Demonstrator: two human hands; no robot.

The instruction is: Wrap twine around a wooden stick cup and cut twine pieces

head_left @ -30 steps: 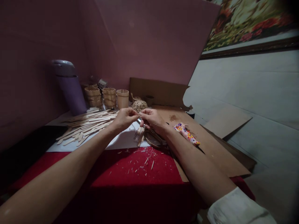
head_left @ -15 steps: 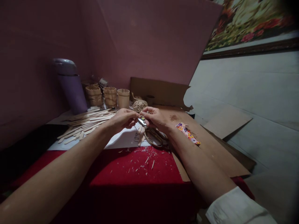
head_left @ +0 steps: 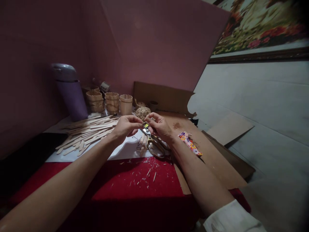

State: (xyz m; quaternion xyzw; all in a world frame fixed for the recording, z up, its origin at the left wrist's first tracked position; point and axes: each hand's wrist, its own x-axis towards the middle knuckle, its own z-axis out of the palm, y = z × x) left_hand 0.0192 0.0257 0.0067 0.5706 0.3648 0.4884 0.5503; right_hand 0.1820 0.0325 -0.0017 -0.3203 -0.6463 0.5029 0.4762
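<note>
My left hand (head_left: 126, 127) and my right hand (head_left: 158, 126) meet above the white paper, fingertips nearly touching. Both are pinched closed at a small thing between them, too small to make out. A small yellow-green item (head_left: 146, 125) shows between the fingertips. Just below my right hand lie scissors (head_left: 154, 146) with gold-coloured handles, blades toward the hands. Short wooden pieces (head_left: 143, 141) rest on the paper left of the scissors. Behind the hands sits a ball of twine (head_left: 143, 113).
Many flat wooden sticks (head_left: 90, 130) are piled at left. Behind stand wooden cups (head_left: 126, 104) and a purple flask (head_left: 72, 96). Cardboard (head_left: 212, 164) with a flowered strip (head_left: 190, 144) lies at right. Wood scraps litter the red cloth (head_left: 135, 183).
The view has shifted slightly, so most things appear lower and further left. The fingers of both hands have changed their pose a little, still close together.
</note>
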